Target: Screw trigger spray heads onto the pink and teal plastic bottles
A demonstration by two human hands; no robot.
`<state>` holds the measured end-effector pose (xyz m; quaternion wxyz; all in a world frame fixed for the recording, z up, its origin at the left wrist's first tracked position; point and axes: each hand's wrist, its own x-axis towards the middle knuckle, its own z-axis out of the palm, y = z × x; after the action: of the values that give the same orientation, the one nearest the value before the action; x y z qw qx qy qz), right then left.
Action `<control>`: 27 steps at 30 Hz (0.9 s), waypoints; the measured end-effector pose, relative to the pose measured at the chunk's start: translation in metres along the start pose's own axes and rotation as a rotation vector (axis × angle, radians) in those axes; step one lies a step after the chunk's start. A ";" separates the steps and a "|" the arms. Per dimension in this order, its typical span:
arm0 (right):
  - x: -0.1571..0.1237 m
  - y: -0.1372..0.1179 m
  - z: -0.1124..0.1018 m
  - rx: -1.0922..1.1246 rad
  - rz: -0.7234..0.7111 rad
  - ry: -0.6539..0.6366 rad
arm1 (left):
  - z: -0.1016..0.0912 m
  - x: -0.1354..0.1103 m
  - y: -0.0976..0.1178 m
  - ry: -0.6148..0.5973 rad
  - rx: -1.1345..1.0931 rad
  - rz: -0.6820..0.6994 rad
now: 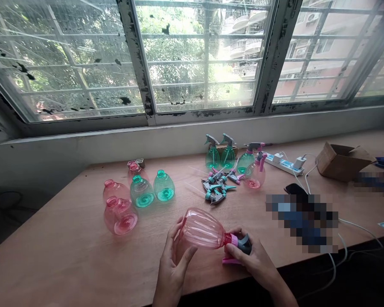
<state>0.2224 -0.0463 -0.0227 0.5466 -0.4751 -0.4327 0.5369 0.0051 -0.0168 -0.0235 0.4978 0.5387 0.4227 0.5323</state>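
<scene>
A clear pink spray bottle (203, 228) lies sideways between my hands above the table's front edge. My left hand (176, 251) cups its rounded base, thumb below and fingers behind. At the neck, my right hand (248, 253) pinches the pink collar of the grey spray head (243, 244), whose pink trigger (232, 260) points down. To the left stand open pink bottles (120, 215) and two open green bottles (164, 185). Beyond my hands lies a heap of loose spray heads (216, 187) in grey, teal and pink.
Several bottles with spray heads on, such as a green spray bottle (227, 153), stand at the back. Right of them are a white power strip (283, 163), a cardboard box (342, 162), a phone (296, 189) and white cables (361, 226). A windowed wall borders the table's far side.
</scene>
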 end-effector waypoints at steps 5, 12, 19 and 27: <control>0.000 -0.001 0.001 0.001 -0.004 0.006 | 0.005 -0.003 0.003 0.000 0.019 -0.016; 0.000 -0.001 0.001 -0.024 -0.005 -0.006 | 0.007 -0.002 0.007 0.013 0.047 -0.010; 0.000 0.000 0.000 -0.011 -0.008 -0.004 | -0.002 0.000 -0.001 -0.035 0.139 0.031; 0.000 0.000 0.001 -0.028 -0.017 0.016 | -0.003 -0.001 -0.004 -0.049 0.138 0.049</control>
<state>0.2214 -0.0462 -0.0221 0.5477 -0.4833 -0.4399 0.5225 0.0024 -0.0170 -0.0273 0.4562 0.5948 0.4330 0.5006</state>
